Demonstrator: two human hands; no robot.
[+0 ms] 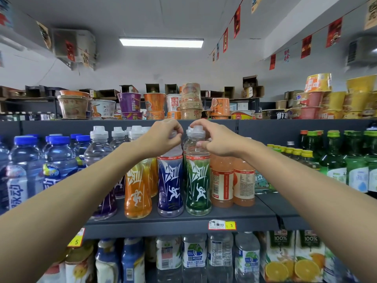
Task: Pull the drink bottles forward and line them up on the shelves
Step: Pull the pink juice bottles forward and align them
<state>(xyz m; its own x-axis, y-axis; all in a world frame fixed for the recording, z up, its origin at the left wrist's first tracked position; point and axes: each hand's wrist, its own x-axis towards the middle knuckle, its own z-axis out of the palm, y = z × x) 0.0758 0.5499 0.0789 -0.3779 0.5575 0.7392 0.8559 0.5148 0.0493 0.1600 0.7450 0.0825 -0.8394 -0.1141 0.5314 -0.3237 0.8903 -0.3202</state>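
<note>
- The blue-label bottle (170, 184) and the green-label bottle (198, 183) stand upright, long axis vertical, side by side and nearly touching near the front edge of the middle shelf (183, 220), printed figures facing outward.
- The left hand (163, 137) is pinched closed around the neck and cap of the blue-label bottle; the right hand (212, 139) is closed on the neck of the green-label bottle, thumb on its shoulder just under the white cap (197, 129).
- Just left stands an orange-label bottle (138, 190), with a purple-label bottle (106, 199) beyond it, partly hidden by the left forearm; more white-capped bottles sit behind.
- Just right are two pink drink bottles (232, 180), set a little further back.
- Blue-capped bottles (59, 158) fill the far left; green glass bottles (334, 158) the far right.
- A strip of bare shelf lies in front of the pink bottles; a price tag (222, 225) hangs on the shelf lip.
- Instant noodle cups (191, 101) crowd the shelf above, close over the caps.
</note>
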